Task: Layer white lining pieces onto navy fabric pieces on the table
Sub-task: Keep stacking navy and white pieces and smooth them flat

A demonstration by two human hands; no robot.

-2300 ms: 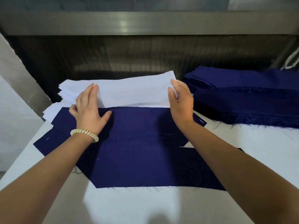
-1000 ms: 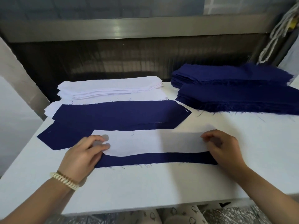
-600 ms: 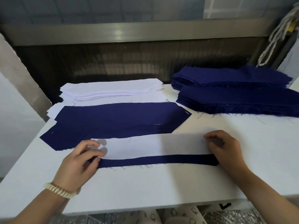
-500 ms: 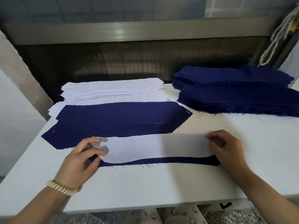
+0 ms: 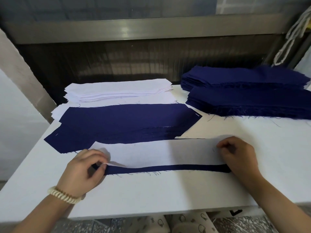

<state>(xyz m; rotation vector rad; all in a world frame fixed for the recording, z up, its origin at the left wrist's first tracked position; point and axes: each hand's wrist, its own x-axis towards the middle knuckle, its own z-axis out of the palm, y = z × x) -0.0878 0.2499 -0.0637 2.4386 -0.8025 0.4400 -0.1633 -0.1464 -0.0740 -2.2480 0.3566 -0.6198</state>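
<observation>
A white lining piece (image 5: 161,153) lies across a navy fabric piece (image 5: 168,169) near the table's front edge; only a narrow navy strip shows below it. My left hand (image 5: 84,169) pinches the lining's left end, lifting its corner slightly. My right hand (image 5: 239,157) has curled fingers holding the lining's right end down against the navy piece. Behind them lies a larger navy piece (image 5: 124,123), flat on the table.
A stack of white lining pieces (image 5: 117,91) sits at the back left. Two stacks of navy pieces (image 5: 249,98) fill the back right. The white table (image 5: 151,195) ends at a front edge close to me; a metal frame rises behind.
Since the earliest frame my hands took a lining piece from the back stack and brought it onto the near navy piece. In the last half second the left corner lifted a little.
</observation>
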